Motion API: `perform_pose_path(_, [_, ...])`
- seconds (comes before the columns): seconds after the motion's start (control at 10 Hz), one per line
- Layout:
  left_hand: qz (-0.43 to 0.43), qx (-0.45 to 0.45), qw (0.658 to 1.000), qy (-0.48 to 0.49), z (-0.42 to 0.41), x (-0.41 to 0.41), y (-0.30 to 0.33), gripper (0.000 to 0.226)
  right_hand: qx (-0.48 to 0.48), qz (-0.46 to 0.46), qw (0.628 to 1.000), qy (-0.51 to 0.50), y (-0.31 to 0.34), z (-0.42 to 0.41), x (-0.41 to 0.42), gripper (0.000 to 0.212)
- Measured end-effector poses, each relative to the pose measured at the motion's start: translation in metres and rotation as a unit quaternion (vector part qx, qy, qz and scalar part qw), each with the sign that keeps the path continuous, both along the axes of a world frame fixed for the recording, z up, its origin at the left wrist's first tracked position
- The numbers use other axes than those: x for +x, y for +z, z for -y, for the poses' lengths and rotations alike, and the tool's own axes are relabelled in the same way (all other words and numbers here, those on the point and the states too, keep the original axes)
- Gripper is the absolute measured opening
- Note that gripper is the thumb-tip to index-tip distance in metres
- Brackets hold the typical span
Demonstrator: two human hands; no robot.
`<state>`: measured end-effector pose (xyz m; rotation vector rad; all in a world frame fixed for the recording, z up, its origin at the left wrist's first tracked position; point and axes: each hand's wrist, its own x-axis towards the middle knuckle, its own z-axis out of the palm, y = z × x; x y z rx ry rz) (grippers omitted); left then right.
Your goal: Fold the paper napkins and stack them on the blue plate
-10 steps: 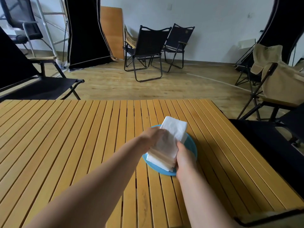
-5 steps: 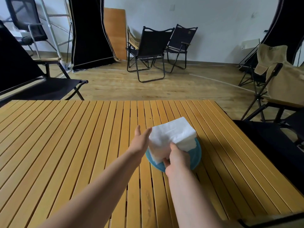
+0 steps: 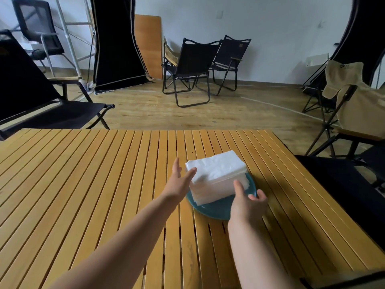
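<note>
A thick stack of white folded paper napkins (image 3: pixel 216 174) lies flat on the blue plate (image 3: pixel 216 209), on the right half of the slatted wooden table (image 3: pixel 93 184). My left hand (image 3: pixel 180 180) is at the stack's left side with straight fingers, its thumb at the top left corner. At the stack's near right corner is my right hand (image 3: pixel 248 202), fingers spread and loose, one finger touching the stack's front face. Neither hand grips the napkins.
Black folding chairs stand beyond the table: one at the left (image 3: pixel 41 105), two in the middle (image 3: pixel 191 65). At the right are a beige chair (image 3: pixel 354 107) and a black seat (image 3: pixel 341 184) close to the table's right edge.
My right hand has let go of the napkin stack, which now lies flat on the plate. Both hands have opened and drawn slightly away from it.
</note>
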<state>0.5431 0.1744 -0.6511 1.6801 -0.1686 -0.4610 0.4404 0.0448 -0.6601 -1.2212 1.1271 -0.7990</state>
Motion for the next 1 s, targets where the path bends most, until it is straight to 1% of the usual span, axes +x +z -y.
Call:
perform_pose_path(0.1, [0.029,0.018,0.999,0.017,-0.011,-0.001,0.006,0.080,-0.074,-0.003,0.997,0.011,0.001,0.017,-0.007,0.071])
perform_pose_path(0.2, [0.043,0.043,0.998,0.020,-0.022,-0.002,0.013,0.078,-0.128,-0.037,0.990,0.054,0.004,0.028,-0.015,0.068])
perform_pose_path(0.3, [0.042,0.078,0.996,0.010,-0.028,-0.004,0.015,0.073,-0.170,-0.079,0.975,0.117,0.007,0.035,-0.018,0.062])
perform_pose_path(0.4, [0.017,0.103,0.994,-0.013,-0.030,-0.012,0.013,0.069,-0.182,-0.132,0.956,0.186,0.006,0.043,-0.018,0.055])
perform_pose_path(0.5, [-0.005,0.085,0.995,-0.048,-0.025,-0.013,-0.003,0.088,-0.174,-0.172,0.942,0.231,-0.002,0.045,-0.020,0.045])
perform_pose_path(0.6, [-0.016,0.066,0.995,-0.067,-0.020,-0.021,0.003,0.061,-0.163,-0.192,0.941,0.226,-0.009,0.045,-0.021,0.040])
perform_pose_path(0.7, [-0.024,0.046,0.996,-0.073,-0.016,-0.021,0.003,0.046,-0.162,-0.201,0.941,0.218,-0.014,0.043,-0.022,0.042])
perform_pose_path(0.8, [-0.027,0.049,0.996,-0.071,-0.015,-0.020,0.001,0.055,-0.170,-0.192,0.942,0.214,-0.015,0.042,-0.024,0.044])
perform_pose_path(0.9, [0.009,0.075,0.994,-0.077,-0.017,-0.020,-0.003,0.051,-0.174,-0.188,0.946,0.198,-0.014,0.040,-0.025,0.048])
perform_pose_path(1.0, [0.067,0.151,0.986,-0.039,-0.024,-0.023,0.000,0.056,-0.208,-0.188,0.943,0.181,-0.008,0.037,-0.031,0.050])
